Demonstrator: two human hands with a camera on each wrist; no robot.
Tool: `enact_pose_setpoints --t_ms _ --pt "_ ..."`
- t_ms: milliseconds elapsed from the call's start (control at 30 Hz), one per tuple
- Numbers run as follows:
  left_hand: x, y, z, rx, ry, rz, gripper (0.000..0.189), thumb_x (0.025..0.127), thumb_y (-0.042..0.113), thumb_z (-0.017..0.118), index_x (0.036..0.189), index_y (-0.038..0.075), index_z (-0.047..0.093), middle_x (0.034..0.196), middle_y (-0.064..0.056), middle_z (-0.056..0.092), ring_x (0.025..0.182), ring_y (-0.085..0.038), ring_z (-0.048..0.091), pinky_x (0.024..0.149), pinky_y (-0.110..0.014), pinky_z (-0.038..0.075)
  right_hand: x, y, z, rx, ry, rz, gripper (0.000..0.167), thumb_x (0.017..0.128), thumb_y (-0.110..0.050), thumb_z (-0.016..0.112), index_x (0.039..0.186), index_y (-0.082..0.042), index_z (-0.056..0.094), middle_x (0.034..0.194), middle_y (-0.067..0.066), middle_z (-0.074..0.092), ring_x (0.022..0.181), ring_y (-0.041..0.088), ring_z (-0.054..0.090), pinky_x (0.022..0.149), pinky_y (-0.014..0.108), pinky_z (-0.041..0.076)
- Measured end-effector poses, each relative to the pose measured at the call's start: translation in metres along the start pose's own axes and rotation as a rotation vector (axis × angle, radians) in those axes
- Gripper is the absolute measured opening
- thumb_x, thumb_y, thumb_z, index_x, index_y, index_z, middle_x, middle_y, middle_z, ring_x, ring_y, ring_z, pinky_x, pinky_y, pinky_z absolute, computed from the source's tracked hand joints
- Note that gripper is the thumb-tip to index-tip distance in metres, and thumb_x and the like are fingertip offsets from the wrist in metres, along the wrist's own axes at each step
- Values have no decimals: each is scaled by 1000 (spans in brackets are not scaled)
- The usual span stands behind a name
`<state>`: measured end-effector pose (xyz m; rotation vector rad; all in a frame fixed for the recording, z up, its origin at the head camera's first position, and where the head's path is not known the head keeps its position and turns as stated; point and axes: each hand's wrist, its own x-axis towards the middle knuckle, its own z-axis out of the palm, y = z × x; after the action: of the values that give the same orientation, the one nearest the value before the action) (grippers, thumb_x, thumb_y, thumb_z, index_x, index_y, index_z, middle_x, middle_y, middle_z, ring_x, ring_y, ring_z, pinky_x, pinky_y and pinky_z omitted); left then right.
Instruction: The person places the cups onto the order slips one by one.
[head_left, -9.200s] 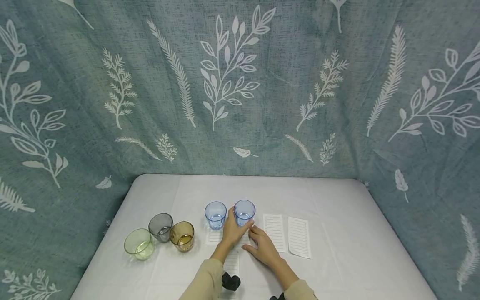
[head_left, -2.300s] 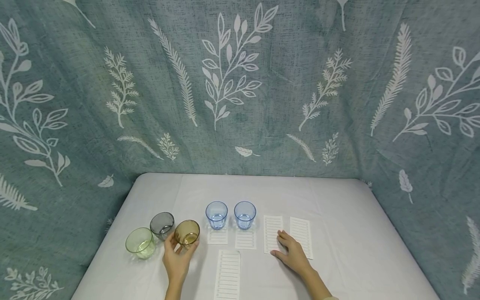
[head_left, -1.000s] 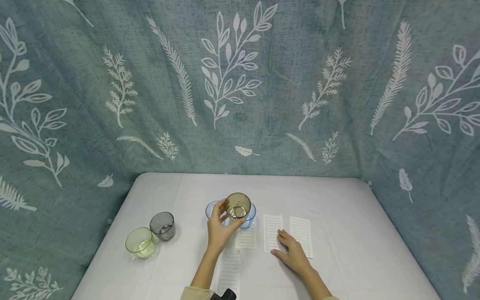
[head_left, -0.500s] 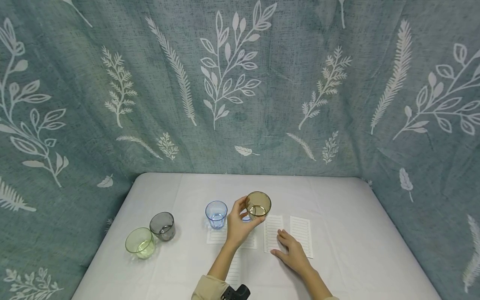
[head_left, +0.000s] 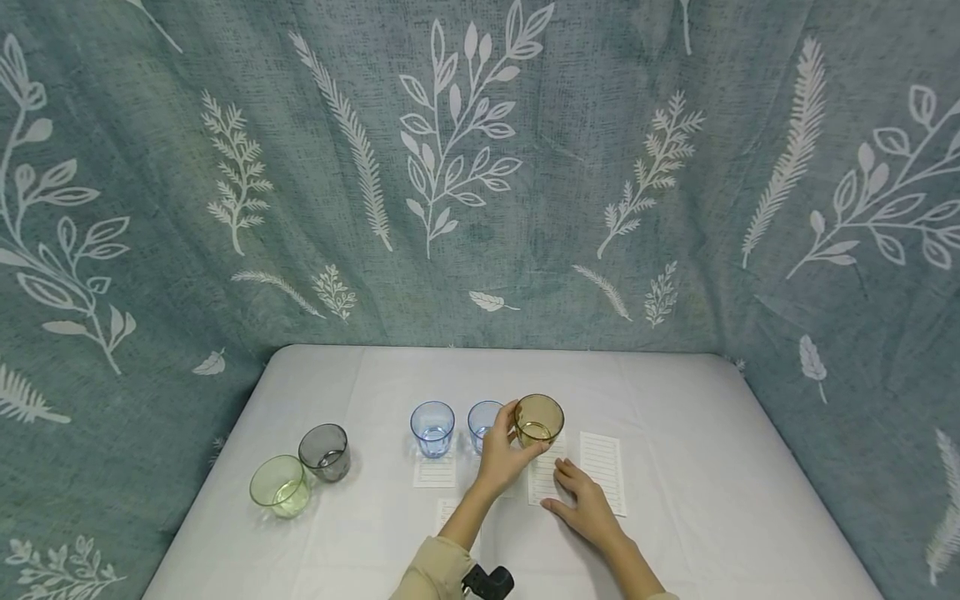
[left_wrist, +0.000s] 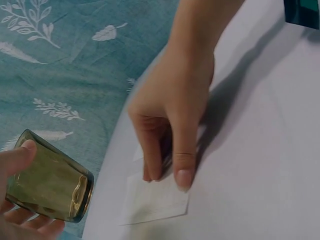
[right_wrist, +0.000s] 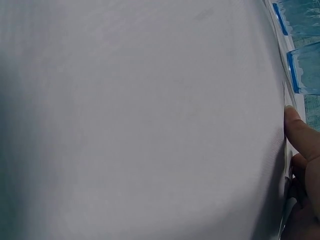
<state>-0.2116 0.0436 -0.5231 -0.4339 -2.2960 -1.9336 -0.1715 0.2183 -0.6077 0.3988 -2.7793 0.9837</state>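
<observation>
My left hand [head_left: 501,454] holds an amber glass [head_left: 538,425] by its side, upright over the upper part of a lined paper slip [head_left: 542,487]. In the left wrist view, a gap separates the glass [left_wrist: 50,180] from the table, with thumb and fingers on opposite sides. My right hand [head_left: 591,507] rests with its fingertips on the slips, fingers relaxed, just below the glass. Two blue glasses [head_left: 432,432] stand to the left, each at the top of a slip; my left hand partly covers the nearer blue glass [head_left: 482,423].
A smoky grey glass [head_left: 325,454] and a green glass [head_left: 281,487] stand close together on the table's left. Another lined slip [head_left: 600,462] lies right of the amber glass. A longer slip [head_left: 447,510] lies nearer me, partly under my left forearm.
My left hand has lifted the amber glass from beside the grey one, carried it right past both blue glasses and lowered it a little. My right hand has stayed on the slips.
</observation>
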Motion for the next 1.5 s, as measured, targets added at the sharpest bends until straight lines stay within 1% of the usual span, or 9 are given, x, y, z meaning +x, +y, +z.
enact_pose_setpoints --t_ms 100,233,400,600,833,933,1067,1200,1500 --pt "0 -4 6 42 -27 -8 75 78 13 76 136 -9 34 137 -28 44 125 -40 45 100 -44 44 0 1 0 9 -7 7 58 75 -25 78 116 12 59 130 23 53 125 41 45 102 53 37" --pt "-1 -11 15 69 -33 -23 76 78 12 76 136 -9 33 136 -27 45 125 -40 46 100 -45 44 0 1 -1 14 -15 9 58 76 -26 78 116 12 59 131 23 53 126 41 44 102 54 37" --pt "-2 -19 24 119 -21 -14 75 76 11 77 135 -9 35 132 -26 49 120 -39 50 97 -45 46 1 1 -2 17 -11 3 59 76 -26 77 116 13 59 132 20 53 126 41 44 102 54 37" --pt "-4 -30 31 192 -6 -25 75 76 13 78 135 -7 36 130 -25 51 120 -39 50 101 -49 42 0 0 -2 20 -6 -5 59 76 -26 78 116 12 59 133 18 53 126 41 44 102 53 37" --pt "-9 -45 39 233 45 -56 77 77 18 77 136 -8 35 132 -25 49 121 -42 47 100 -54 39 0 1 -1 25 -9 -2 59 76 -26 78 116 12 59 131 21 54 125 41 45 101 53 38" --pt "-10 -50 40 240 56 -63 79 78 22 76 137 -10 33 132 -29 47 121 -44 47 100 -55 39 0 1 -1 27 -5 -4 59 76 -27 78 116 12 59 131 21 54 125 41 45 101 53 38" --pt "-10 -55 40 256 18 -76 83 80 28 72 137 -14 29 133 -34 44 121 -46 46 101 -54 39 0 1 0 26 -1 4 59 75 -27 78 117 11 59 132 19 53 125 41 45 102 53 37" --pt "-10 -59 40 279 -29 -92 81 83 31 69 139 -12 28 132 -32 46 119 -45 49 100 -52 41 0 0 -1 20 -3 12 60 75 -27 78 117 11 59 132 21 52 125 41 45 102 53 37" --pt "-4 -58 44 289 -42 -88 77 83 29 70 138 -8 30 129 -30 49 117 -43 51 98 -52 43 0 0 -1 24 11 -11 58 74 -23 79 116 12 60 130 28 51 123 42 46 100 53 39"
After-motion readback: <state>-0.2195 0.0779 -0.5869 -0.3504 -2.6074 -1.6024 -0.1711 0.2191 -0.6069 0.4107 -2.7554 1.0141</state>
